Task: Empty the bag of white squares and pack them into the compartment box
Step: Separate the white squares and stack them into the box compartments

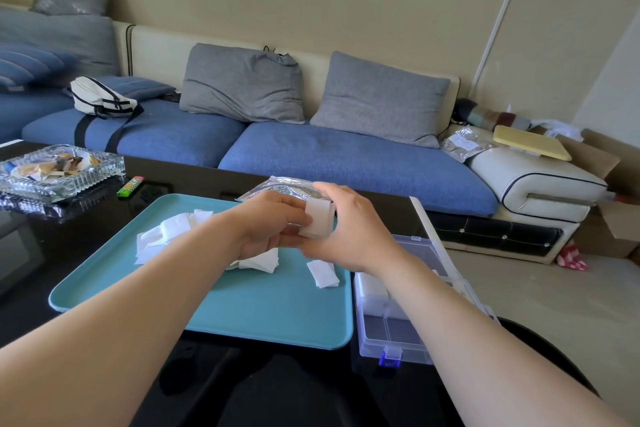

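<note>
Both hands meet over the far half of the teal tray (104, 295), clamped together on one small stack of white squares (318, 218): the left hand (273, 227) curls its fingers round the stack's near side, and the right hand (349, 230) pinches the other side with thumb on top. The step looks like squaring up a gathered stack before it goes into the box. To do it well, keep the grip light so the thin sheets can slide level, let one hand act as a flat stop while the other nudges stray corners in, and tap the bottom edge on the tray if any stick out. Loose squares (166, 232) lie scattered on the tray under and beside the hands, so plenty remains to collect, while the foil bag (280, 187) lies flat just beyond the tray's far edge. The compartment box (394, 350) sits open on the counter (69, 246), touching the tray's right side; its far compartment seems to hold white pieces already, and the nearer ones look bare. Carry the stack across low and pinched from both sides, since a slack hold would likely fan it apart.
</note>
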A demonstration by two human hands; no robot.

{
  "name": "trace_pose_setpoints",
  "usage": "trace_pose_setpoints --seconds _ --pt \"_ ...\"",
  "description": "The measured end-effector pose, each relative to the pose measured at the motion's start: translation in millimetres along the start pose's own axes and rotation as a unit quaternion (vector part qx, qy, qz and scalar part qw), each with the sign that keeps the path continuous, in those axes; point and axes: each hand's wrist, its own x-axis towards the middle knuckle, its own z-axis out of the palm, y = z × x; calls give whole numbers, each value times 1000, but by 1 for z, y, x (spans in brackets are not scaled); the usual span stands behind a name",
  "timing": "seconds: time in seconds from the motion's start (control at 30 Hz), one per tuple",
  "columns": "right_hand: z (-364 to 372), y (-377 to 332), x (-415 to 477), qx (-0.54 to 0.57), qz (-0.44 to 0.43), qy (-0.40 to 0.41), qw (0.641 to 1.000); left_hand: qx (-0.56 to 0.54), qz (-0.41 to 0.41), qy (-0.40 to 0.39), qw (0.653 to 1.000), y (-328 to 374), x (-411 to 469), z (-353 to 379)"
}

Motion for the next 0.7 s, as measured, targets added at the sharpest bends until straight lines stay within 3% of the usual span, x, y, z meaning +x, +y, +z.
trace_pose_setpoints --seconds 0.13,0.33,0.5,0.7 --pt "6 1 -2 -80 -38 -1 996 30 -13 -5 999 -2 2 0" --pt "3 -8 -6 -19 -62 -11 998 33 -43 -36 998 -2 -1 2" --pt "-8 -5 -5 77 31 2 997 21 -51 -22 998 0 0 4" --pt "-11 11 -1 127 43 28 991 5 -50 -4 999 -1 -1 7"
